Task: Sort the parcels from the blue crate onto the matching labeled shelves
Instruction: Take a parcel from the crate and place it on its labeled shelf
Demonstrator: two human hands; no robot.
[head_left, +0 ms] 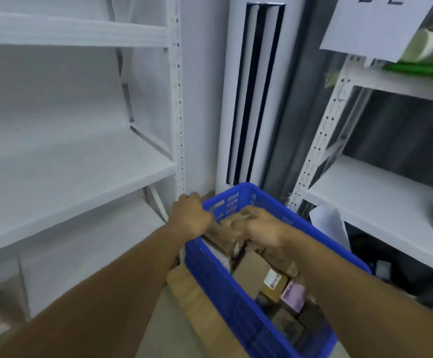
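— Where is the blue crate (318, 233)?

— Low in the view, between the white shelf unit on the left (81, 161) and the one on the right (380, 192). It rests on a sheet of brown cardboard (192, 301), and its far end is near a tall white cabinet with dark slots (254, 99).

— And the hands?

— Both are at the crate's far end. The right hand (259, 228) lies over the top of a brown parcel (224, 232), fingers curled round its right end. The left hand (192, 215) is at the crate's far left corner with its fingers curled tight. They seem to grip the parcel's other end, but the blur makes it hard to rule out the crate's rim.

— What else is in the crate?

— More parcels, packed close. A brown box with a white label (274, 280) lies about the middle, and just beside it, toward the right wall, is a lilac parcel (294, 297) (its print is too smeared to read).

— Any shelf labels?

— A white paper sign (375, 21) hangs at the top of the right unit, showing "2 2" cut off by the upper edge. Just beside it is something green (414, 68) on that unit's upper shelf.
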